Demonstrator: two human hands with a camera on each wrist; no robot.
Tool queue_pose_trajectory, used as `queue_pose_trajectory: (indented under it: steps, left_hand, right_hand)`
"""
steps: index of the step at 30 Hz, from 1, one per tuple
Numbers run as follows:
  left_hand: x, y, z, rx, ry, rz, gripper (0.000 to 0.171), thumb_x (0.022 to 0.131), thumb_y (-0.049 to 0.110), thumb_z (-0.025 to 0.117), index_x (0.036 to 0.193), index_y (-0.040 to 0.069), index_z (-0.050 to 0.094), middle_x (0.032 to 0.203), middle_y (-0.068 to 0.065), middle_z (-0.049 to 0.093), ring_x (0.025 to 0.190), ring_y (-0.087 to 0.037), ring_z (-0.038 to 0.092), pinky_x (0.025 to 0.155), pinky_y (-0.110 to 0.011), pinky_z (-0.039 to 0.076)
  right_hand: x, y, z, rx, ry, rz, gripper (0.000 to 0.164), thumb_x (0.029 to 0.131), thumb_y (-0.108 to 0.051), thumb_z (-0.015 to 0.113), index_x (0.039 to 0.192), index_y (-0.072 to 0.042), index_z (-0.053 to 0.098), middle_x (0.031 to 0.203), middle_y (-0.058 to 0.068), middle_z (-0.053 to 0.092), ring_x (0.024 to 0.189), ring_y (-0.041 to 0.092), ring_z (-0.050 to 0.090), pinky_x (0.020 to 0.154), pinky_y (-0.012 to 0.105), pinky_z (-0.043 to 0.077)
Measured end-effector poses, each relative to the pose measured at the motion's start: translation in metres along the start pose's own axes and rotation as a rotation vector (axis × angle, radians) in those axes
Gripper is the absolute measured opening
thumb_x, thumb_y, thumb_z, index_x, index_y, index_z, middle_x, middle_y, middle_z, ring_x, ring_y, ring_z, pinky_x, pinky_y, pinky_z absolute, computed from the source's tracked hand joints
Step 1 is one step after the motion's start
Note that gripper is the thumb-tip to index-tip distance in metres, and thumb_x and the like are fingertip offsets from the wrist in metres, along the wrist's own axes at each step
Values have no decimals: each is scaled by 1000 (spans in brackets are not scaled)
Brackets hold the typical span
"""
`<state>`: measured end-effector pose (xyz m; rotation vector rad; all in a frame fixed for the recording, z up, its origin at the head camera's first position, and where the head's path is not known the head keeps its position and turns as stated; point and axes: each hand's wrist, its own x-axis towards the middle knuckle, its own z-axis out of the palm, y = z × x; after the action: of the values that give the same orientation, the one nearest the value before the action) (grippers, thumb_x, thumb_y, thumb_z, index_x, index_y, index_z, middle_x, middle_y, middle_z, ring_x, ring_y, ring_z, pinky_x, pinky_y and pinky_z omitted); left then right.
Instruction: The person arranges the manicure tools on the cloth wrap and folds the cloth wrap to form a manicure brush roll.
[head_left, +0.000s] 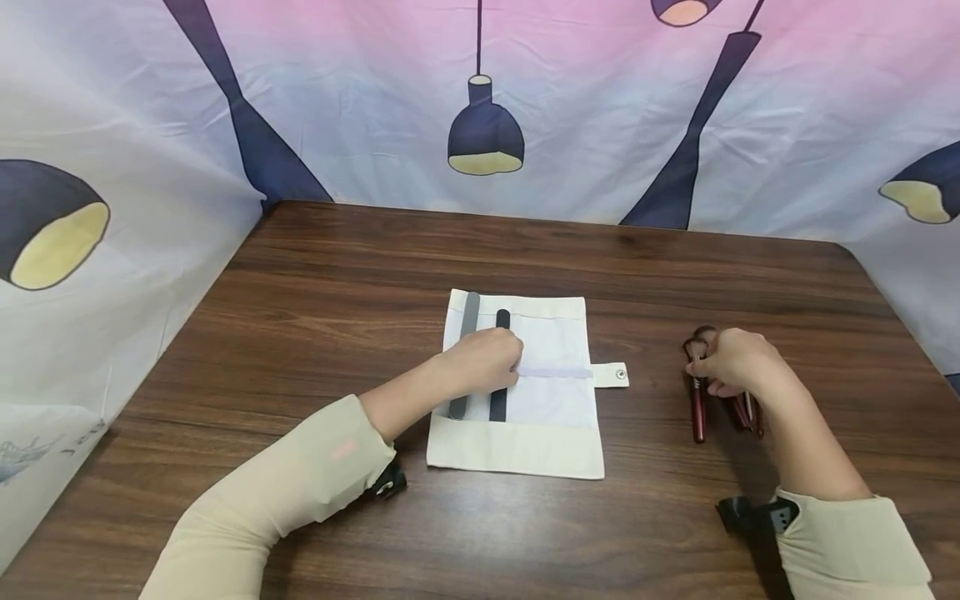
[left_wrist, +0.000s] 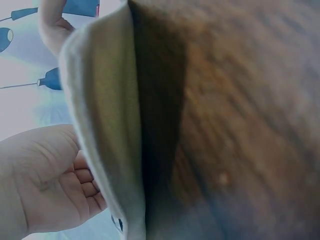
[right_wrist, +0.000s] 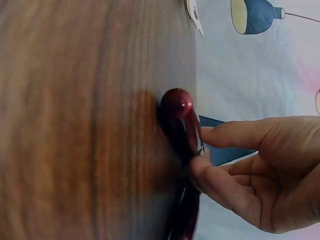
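An unfolded cream-and-white fabric pouch [head_left: 517, 450] lies on the table. Two flat, round-ended strips resembling nail files, one grey [head_left: 470, 312] and one black [head_left: 498, 406], lie lengthwise in it. Over the black strip, my left hand [head_left: 483, 360] has curled fingers at the lilac pocket edge, gripping the pouch there; its fingertips are hidden. The left wrist view shows the curled left hand [left_wrist: 50, 182] behind the pouch's edge [left_wrist: 107, 115]. To the right, my right hand [head_left: 742, 362] pinches a makeup brush [right_wrist: 190, 132] with a dark red handle between thumb and fingers.
More red-handled brushes [head_left: 742, 412] lie beneath the right hand, partly covered. The pouch's strap [head_left: 611, 375] with a metal snap points right. Dark wooden table [head_left: 337, 292] surrounds everything, and a lamp-printed cloth [head_left: 375, 125] hangs behind.
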<state>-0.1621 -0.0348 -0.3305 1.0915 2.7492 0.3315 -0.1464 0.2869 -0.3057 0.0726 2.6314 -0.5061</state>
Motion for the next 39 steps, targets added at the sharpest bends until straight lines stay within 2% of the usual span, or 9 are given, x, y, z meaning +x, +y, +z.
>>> queue_pose_trajectory:
  steps: [4, 8, 11, 14, 16, 21, 25, 31, 39]
  left_hand:
    - [0, 0, 0, -10, -4, -12, 18, 81, 4, 63, 64, 9, 60, 59, 3, 52, 58, -11, 47, 51, -22, 38]
    - [0, -1, 0, -27, -10, -19, 16, 82, 5, 62, 67, 9, 61, 62, 3, 53, 59, -12, 47, 53, -22, 38]
    - [0, -2, 0, -47, -7, -16, 15, 82, 5, 62, 68, 9, 60, 63, 2, 52, 59, -11, 46, 53, -22, 38]
    - [0, -3, 0, -61, 2, -7, 14, 82, 6, 62, 69, 9, 60, 62, 2, 52, 59, -12, 46, 53, -23, 37]
    - [0, -4, 0, -66, 10, -1, 12, 81, 5, 63, 69, 8, 61, 62, 2, 52, 59, -12, 46, 54, -23, 38]
    - [0, -4, -1, -67, 20, 18, 9, 81, 5, 62, 72, 7, 63, 62, 2, 52, 59, -12, 47, 56, -23, 39]
    - [-1, -4, -1, -64, 22, 19, 7, 82, 5, 62, 75, 6, 64, 64, 2, 52, 60, -12, 47, 57, -23, 39]
    - [-2, -4, -2, -65, 17, 13, 7, 83, 5, 62, 76, 6, 64, 64, 2, 52, 59, -12, 47, 57, -23, 39]
    - [-2, -4, -2, -63, 20, 14, 5, 83, 5, 62, 79, 4, 65, 66, 2, 53, 60, -12, 47, 57, -23, 40]
  right_hand:
    - [2, 1, 2, 31, -3, -9, 26, 88, -19, 60, 75, 3, 61, 59, 3, 60, 51, 11, 59, 55, 29, 51]
    - [3, 1, 2, 46, -5, -20, 25, 87, -15, 58, 65, -3, 59, 58, 3, 59, 51, 11, 60, 54, 28, 51]
    - [4, -1, 1, 82, 4, -34, 22, 87, -13, 55, 83, 7, 62, 63, 5, 61, 55, 12, 61, 56, 29, 52]
    - [6, -4, 0, 111, 39, -57, 35, 87, -13, 54, 104, 17, 55, 68, 6, 63, 58, 14, 62, 57, 30, 53]
    - [7, -7, -2, 115, 74, -74, 43, 87, -15, 54, 113, 19, 50, 67, 4, 64, 59, 16, 63, 57, 30, 53]
    - [9, -18, -5, 136, 153, -88, 47, 87, -18, 54, 116, 18, 48, 64, 1, 65, 60, 18, 66, 60, 32, 53]
    - [12, -33, -8, 198, 217, -108, 50, 86, -19, 55, 120, 16, 43, 67, 4, 66, 64, 19, 67, 62, 33, 53]
    - [16, -66, -14, 276, 346, -154, 45, 85, -20, 55, 117, 10, 47, 74, 9, 68, 65, 18, 67, 61, 29, 50]
    - [28, -110, -10, 434, 468, -153, 41, 87, -17, 55, 120, 5, 46, 88, 17, 66, 67, 20, 67, 71, 36, 51]
